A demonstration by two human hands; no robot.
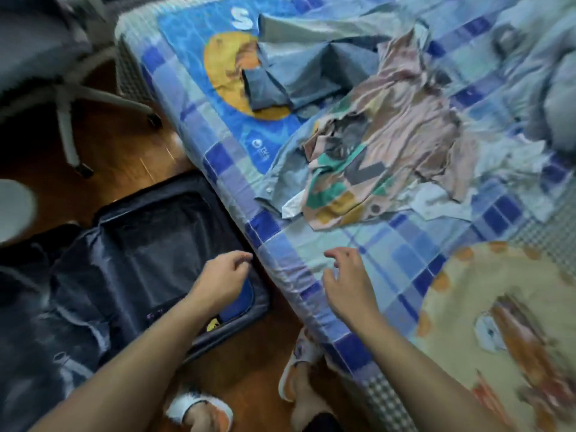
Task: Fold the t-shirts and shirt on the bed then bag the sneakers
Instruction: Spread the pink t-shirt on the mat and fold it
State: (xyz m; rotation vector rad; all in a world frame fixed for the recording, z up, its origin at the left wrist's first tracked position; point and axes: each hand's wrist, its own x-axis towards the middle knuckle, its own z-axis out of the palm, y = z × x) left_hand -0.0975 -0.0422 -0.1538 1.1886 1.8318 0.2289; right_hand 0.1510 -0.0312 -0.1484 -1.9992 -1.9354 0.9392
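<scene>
**Empty hands at the bed's edge**

Both hands, left (223, 277) and right (347, 283), hover loosely curled, holding nothing. A crumpled pink patterned t-shirt (396, 126) lies over a blue-grey button shirt (299, 73) on the blue checked bed (314, 244).

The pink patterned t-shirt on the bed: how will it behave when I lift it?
The pink patterned t-shirt lies crumpled in soft folds, so it will probably hang limp and unfold. It looks thin, likely light. It overlaps the blue shirt, which may drag along.
</scene>
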